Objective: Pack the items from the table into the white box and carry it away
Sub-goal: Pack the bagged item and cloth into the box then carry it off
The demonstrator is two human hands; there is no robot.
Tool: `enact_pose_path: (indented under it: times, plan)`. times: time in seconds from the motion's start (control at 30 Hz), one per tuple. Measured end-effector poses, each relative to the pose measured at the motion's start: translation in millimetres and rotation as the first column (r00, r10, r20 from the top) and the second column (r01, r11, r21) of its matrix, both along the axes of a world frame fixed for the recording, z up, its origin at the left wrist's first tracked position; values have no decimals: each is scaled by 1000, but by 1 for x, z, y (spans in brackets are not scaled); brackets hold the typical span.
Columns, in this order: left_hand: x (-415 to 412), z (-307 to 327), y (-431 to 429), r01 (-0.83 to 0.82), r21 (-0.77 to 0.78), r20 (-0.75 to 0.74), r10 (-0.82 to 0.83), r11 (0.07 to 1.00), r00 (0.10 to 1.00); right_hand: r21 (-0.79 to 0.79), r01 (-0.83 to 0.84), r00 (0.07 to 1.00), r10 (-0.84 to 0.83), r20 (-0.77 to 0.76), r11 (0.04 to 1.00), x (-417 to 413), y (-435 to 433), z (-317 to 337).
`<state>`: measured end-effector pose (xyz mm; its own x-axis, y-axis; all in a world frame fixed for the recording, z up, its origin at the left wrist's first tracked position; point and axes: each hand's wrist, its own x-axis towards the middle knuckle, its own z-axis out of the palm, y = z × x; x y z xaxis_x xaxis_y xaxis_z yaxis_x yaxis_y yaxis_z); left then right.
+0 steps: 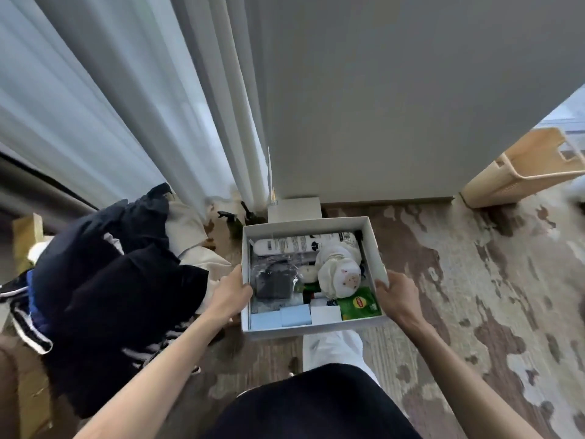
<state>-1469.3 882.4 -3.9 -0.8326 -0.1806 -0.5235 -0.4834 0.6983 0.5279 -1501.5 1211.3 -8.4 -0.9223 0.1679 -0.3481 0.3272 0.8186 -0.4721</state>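
The white box (373, 245) hangs in the air above the floor, held level between both hands. My left hand (231, 293) grips its left wall, and my right hand (397, 291) grips its right wall. Inside lie a white tube (285, 245) along the far side, a dark item in clear plastic (273, 282), a white soft toy (340, 274), a green tea packet (359, 304), pale blue pads (296, 315) and a small white block (326, 315). No table is in view.
A pile of dark clothes (104, 280) sits close on the left. White curtains (126, 106) hang at the back left, a pale cabinet (395, 106) stands straight ahead, and a beige basket (522, 169) lies tipped at the right. A patterned rug (474, 280) covers the floor.
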Motion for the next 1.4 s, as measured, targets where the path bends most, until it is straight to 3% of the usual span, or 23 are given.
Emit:
enact_pose_path:
  times: [0.3,0.4,0.57,0.97,1.17,1.4]
  plan:
    - [-164,-40,13,-164,-41,-43,162,986,986,-25,-125,990,126,56,992,-206,1,-58]
    - [-197,-58,13,-179,-21,22,180,984,983,-30,-120,985,123,121,992,-242,-6,-74]
    - [-248,-109,0,-177,3,91,176,984,980,-23,-74,984,77,159,997,-282,-18,-121]
    - [-346,-317,-47,-86,7,223,82,996,971,28,-2,972,-4,236,1000,-352,-58,-294]
    - [-377,-403,-67,-108,37,239,96,993,966,57,16,970,-29,243,998,-380,-82,-377]
    - [-403,-484,-69,-163,-45,216,169,986,962,94,-39,962,12,271,995,-414,-94,-455]
